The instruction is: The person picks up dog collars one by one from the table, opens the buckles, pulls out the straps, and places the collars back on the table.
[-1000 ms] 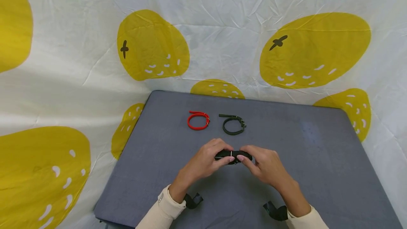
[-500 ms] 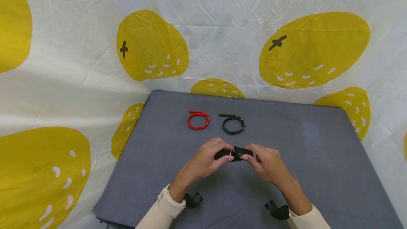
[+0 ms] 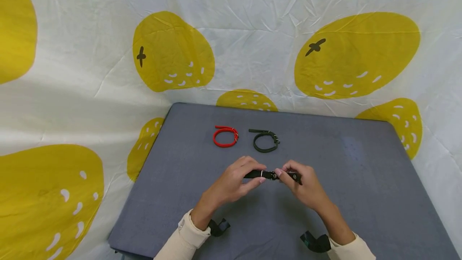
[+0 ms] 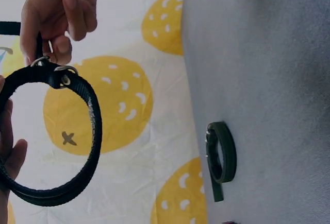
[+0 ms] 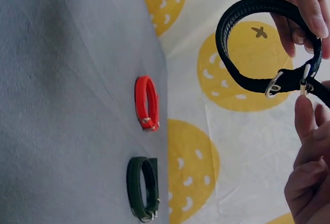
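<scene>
Both hands hold a black collar (image 3: 267, 175) with silver metal fittings above the grey surface. In the head view, my left hand (image 3: 232, 180) grips its band on the left, fingers on top and thumb beneath. My right hand (image 3: 306, 183) pinches the strap beside the buckle (image 5: 305, 80), and the loose strap end sticks out to the right. The left wrist view shows the collar's loop (image 4: 94, 131) hanging as a round ring. Beyond the hands lie a red collar (image 3: 224, 145) and a dark green collar (image 3: 265, 151), both looped and buckled.
A grey cloth-covered table (image 3: 187, 163) lies under the hands. White fabric (image 3: 252, 55) printed with yellow fruit shapes hangs behind it and at both sides. Black straps (image 3: 315, 242) dangle from both wrists by the cream sleeves.
My right hand has shifted slightly right and turned, drawing the black collar's strap end outward. Its buckle now shows between the hands. My left hand, the red collar and the green collar stay put.
</scene>
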`<state>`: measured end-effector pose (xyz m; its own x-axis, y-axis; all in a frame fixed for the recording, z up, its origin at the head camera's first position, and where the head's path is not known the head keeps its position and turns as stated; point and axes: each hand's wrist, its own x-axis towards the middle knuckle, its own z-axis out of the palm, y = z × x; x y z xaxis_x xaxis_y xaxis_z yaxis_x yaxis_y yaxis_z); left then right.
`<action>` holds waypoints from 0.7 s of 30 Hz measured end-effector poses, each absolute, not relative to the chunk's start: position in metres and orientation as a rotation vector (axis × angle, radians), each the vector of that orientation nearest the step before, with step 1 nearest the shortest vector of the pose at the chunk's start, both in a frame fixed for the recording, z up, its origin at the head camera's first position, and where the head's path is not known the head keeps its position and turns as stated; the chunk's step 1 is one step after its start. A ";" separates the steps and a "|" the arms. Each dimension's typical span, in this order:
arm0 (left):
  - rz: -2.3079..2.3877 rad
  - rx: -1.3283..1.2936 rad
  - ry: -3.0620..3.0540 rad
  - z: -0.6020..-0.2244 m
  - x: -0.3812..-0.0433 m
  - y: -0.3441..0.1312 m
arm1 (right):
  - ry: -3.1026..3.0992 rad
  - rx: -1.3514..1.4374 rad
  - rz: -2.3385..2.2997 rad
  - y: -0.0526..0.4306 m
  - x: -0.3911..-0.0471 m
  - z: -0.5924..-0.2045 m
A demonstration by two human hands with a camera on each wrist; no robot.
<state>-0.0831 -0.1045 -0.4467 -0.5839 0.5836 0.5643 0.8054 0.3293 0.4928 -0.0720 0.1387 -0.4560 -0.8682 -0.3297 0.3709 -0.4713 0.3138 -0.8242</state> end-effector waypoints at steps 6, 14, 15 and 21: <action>-1.126 -1.260 -2.231 -0.448 -0.083 -0.106 | -2.500 0.721 1.833 0.142 -0.069 -0.455; -1.095 -1.264 -2.226 -0.450 -0.085 -0.106 | -2.466 0.711 1.822 0.141 -0.069 -0.456; -1.078 -1.259 -2.236 -0.451 -0.085 -0.106 | -2.453 0.732 1.784 0.141 -0.070 -0.458; -0.906 -1.226 -2.304 -0.453 -0.087 -0.104 | -2.362 0.828 1.572 0.137 -0.070 -0.466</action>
<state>-0.0874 -0.1040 -0.4531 -0.5492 0.5925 0.5894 0.8353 0.4128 0.3633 -0.0702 0.1368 -0.4662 -0.8271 -0.3456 0.4432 -0.5422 0.2833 -0.7910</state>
